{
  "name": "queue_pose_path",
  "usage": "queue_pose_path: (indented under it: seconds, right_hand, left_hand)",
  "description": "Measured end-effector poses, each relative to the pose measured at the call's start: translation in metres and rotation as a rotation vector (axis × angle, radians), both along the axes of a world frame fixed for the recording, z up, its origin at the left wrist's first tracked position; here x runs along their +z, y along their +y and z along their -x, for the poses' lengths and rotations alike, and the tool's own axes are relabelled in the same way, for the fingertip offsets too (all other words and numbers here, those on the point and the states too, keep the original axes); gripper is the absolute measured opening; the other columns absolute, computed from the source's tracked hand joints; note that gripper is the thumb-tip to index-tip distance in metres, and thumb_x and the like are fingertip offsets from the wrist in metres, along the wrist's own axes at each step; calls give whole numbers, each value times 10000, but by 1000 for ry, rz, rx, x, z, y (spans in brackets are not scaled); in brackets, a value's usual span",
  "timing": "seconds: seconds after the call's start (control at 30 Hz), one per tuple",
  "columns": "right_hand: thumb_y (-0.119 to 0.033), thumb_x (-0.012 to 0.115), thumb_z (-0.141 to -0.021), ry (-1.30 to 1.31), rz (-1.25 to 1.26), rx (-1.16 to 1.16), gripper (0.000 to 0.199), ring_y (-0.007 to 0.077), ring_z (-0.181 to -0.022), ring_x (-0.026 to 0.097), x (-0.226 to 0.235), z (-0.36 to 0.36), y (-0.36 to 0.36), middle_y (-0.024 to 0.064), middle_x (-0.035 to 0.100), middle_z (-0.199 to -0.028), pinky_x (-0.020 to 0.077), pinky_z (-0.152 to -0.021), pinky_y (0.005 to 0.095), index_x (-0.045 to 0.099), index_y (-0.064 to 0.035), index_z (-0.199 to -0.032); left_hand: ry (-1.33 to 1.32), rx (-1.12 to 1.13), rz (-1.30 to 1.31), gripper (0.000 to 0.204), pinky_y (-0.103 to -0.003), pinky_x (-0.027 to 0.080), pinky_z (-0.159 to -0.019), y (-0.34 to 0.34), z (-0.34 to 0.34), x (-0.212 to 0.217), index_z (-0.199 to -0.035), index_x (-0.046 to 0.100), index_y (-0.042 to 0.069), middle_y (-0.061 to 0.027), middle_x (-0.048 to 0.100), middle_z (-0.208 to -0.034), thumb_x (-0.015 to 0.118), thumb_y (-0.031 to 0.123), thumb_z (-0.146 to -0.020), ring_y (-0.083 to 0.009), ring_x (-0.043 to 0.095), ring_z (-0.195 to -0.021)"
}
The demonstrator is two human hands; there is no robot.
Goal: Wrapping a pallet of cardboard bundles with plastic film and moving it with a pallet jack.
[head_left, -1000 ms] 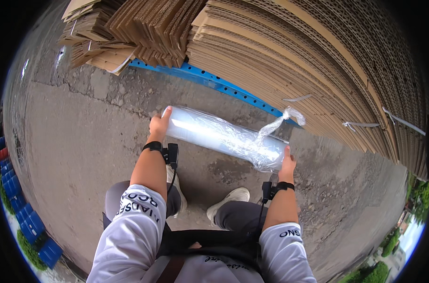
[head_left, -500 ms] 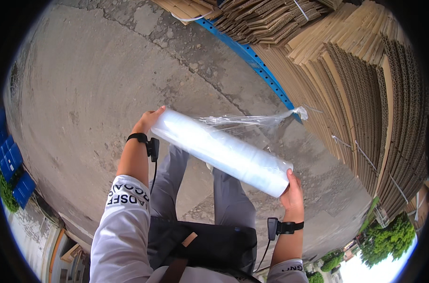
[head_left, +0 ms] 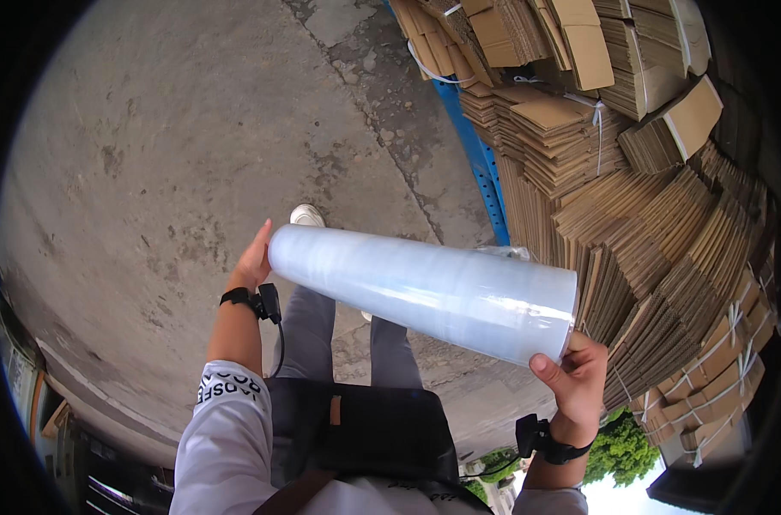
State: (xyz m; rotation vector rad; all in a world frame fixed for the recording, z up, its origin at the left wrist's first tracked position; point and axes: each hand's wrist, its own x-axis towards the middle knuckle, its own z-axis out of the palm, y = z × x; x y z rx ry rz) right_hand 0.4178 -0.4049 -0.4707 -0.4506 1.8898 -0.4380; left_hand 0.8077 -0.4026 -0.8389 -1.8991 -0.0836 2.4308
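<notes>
A large roll of clear stretch film (head_left: pixel 425 292) is held crosswise in front of my body, its right end nearer to me. My left hand (head_left: pixel 255 257) grips the left end; part of its fingers is hidden by the roll. At the right end, my right hand (head_left: pixel 577 378) has its fingers at the end face and its thumb free below the edge. Behind the roll, a crumpled bit of loose film (head_left: pixel 506 251) shows near the blue metal beam.
Flattened cardboard stacks (head_left: pixel 631 223), bound with white straps, fill the right side. A perforated blue metal beam (head_left: pixel 478 159) runs along their base. Cracked concrete floor (head_left: pixel 176 129) spreads to the left. A black bag (head_left: pixel 365 429) hangs at my waist, and my white shoe (head_left: pixel 306 215) steps forward.
The roll has come closer and swung more level, its right end moving right with my right hand. The film tail stretched toward the cardboard is now mostly hidden behind the roll. More stacks show.
</notes>
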Motion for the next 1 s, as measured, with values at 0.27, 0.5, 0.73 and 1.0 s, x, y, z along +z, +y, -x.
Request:
queue_pose_path:
  seconds: [0.27,0.5,0.73,1.0]
  right_hand:
    - [-334,660,-858,59,116,-17,421,105,-747,578,-23,-14,-187,72,663,-862,442,-703,239,629,61,-999]
    - [-487,683,-790,-51,136,70,638,133,-838,569,-53,10,-302,83,653,-922,410,-807,260,599,95,-1037]
    - [-394,678,-821,-404,-181,-709,654,235,-1098,569,-79,-51,-303,119,586,-1191,447,-933,380,470,43,-1261]
    - [-357,671,-785,-455,-363,-1077,728,240,-1235,439,-113,-128,-337,94,470,-1330,339,-1031,406,369,-35,-1364]
  left_hand:
    - [-100,314,133,680,-379,396,-981,-117,8,-3,-1292,431,-89,-177,529,-1271,589,422,-873,-273,519,-1157]
    - [-267,-156,319,691,-391,402,-964,-304,20,-59,-1252,491,-37,-210,548,-1235,602,488,-818,-322,525,-1143]
    - [-234,-865,522,601,-373,431,-925,-394,42,-150,-1178,549,1,-210,610,-1128,600,477,-813,-330,579,-1073]
    - [153,-1197,712,561,-379,450,-910,-543,125,-229,-1091,642,29,-212,640,-1068,576,489,-776,-338,597,-1040]
